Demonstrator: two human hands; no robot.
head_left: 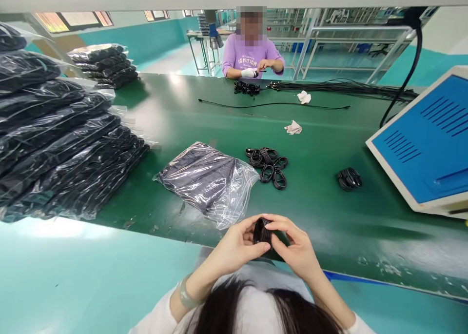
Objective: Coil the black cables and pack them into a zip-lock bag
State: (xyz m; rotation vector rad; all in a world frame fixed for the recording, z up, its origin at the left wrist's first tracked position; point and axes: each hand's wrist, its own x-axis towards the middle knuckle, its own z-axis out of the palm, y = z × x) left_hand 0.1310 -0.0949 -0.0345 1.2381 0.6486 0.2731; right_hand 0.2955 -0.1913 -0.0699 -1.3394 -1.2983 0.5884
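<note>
Between my two hands, over the near edge of the green table (318,217), is a black coiled cable bundle (262,231). My left hand (237,244) wraps round its left side, thumb along the bottom. From the right, my right hand (292,244) grips it with fingers on top and thumb below. A small pile of coiled black cables (268,162) lies just beyond my hands. Left of that pile is a clear plastic bag (208,178) packed with black cables. Another coiled cable bundle (349,179) rests farther right.
Tall stacks of bagged black cables (66,144) fill the left side. A blue and white machine (431,139) stands at right. Across the table a person (252,56) handles a small part near long black cables (329,86). Crumpled white tissues (293,127) lie mid-table.
</note>
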